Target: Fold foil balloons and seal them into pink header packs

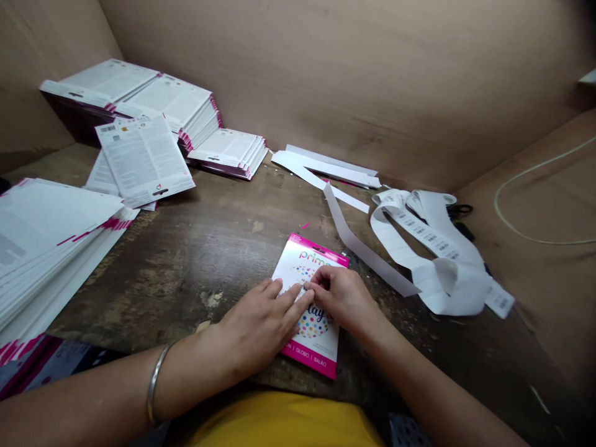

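Head view: the pink-edged packet (317,328) is partly covered by the left hand (258,323), laid open; whether anything is pinched by the bunched right hand (343,295) cannot be told.

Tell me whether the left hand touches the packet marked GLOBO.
Touching: the head view shows the left hand with fingers laid across the packet.

Likely a small workshop, scuffed bench (186,248), stacked printed packets (170,102), curled label strips (428,237)
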The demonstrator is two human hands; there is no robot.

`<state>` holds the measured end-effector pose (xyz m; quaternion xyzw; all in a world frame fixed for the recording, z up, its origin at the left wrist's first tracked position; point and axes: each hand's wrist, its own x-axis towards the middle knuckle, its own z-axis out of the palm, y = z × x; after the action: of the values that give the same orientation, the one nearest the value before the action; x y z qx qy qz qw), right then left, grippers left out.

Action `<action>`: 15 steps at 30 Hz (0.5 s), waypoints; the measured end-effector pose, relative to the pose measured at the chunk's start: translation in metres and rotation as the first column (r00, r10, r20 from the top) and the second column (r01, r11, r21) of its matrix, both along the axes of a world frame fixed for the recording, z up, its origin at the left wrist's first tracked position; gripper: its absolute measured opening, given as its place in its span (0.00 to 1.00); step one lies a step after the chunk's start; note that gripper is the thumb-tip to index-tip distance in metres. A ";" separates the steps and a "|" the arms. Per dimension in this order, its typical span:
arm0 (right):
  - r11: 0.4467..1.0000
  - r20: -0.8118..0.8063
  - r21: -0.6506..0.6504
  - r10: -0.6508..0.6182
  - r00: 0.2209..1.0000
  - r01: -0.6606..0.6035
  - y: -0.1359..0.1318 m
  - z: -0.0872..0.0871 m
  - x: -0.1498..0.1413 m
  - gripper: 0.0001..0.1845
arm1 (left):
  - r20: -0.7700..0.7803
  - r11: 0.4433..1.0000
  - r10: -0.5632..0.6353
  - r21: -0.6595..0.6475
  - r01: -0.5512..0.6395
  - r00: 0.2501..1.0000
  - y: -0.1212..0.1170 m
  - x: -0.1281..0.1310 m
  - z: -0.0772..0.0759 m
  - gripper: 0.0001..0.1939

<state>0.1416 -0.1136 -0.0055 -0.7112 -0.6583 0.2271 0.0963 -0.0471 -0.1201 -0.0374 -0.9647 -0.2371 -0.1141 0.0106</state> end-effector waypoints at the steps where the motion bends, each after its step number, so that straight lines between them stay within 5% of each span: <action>1: 1.000 0.008 0.008 0.001 1.000 -0.001 -0.001 0.000 0.002 0.06 | 0.000 1.000 0.010 0.014 -0.010 1.000 -0.001 0.000 0.000 0.23; 7: 0.995 0.247 0.072 -0.080 0.966 0.064 -0.013 0.007 0.023 0.13 | 0.017 0.997 -0.005 0.077 0.003 1.000 -0.001 0.000 0.001 0.18; 11: 0.917 0.397 0.334 0.073 0.915 -0.218 -0.035 0.004 0.014 0.13 | 0.033 0.999 0.034 0.009 -0.035 0.999 -0.002 0.002 0.000 0.20; 13: 0.876 0.402 0.321 0.217 0.890 -0.359 -0.049 -0.006 0.009 0.18 | 0.048 0.997 0.063 -0.056 -0.060 0.997 -0.004 0.001 0.000 0.21; 15: 0.895 0.415 0.291 0.200 0.888 -0.338 -0.063 -0.019 0.013 0.21 | 0.063 0.986 0.103 -0.139 -0.093 0.993 -0.005 -0.001 0.000 0.21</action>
<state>0.1550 -0.1768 -0.0243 -0.6121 -0.7879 -0.0240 0.0628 -0.0482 -0.1250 -0.0374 -0.9457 -0.2918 -0.1308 -0.0578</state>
